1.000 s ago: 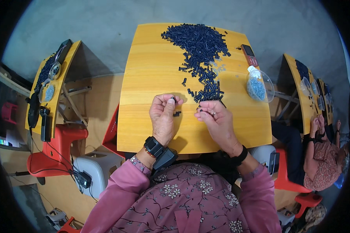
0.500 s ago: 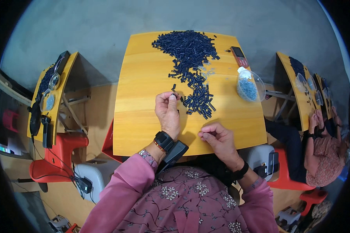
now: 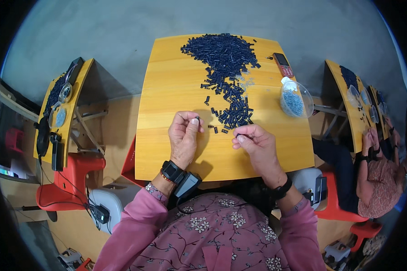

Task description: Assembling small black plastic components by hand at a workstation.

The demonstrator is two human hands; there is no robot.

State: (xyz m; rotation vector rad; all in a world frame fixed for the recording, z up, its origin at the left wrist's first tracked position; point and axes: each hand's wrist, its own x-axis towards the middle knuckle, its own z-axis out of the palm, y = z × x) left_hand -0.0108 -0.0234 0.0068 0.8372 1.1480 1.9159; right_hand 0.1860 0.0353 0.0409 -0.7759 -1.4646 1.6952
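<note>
A large heap of small dark blue plastic parts (image 3: 221, 56) spreads across the far half of the yellow wooden table (image 3: 172, 90), trailing down toward my hands. My left hand (image 3: 183, 135) is closed, pinching a tiny dark piece between thumb and forefinger just left of the trail's end. My right hand (image 3: 253, 141) rests at the trail's lower end, its fingertips pinched on one small dark part (image 3: 238, 135). A few loose parts (image 3: 219, 130) lie between the two hands.
A clear plastic bowl (image 3: 295, 102) with small blue-grey pieces stands at the table's right. A red phone (image 3: 283, 64) lies behind it. Similar yellow tables stand left (image 3: 63, 113) and right (image 3: 348, 99); another person (image 3: 380, 171) sits at the right one. Red stools stand below.
My right hand has moved back up from the table's near edge to the end of the trail and pinched a part. The left hand has stayed about where it was.
</note>
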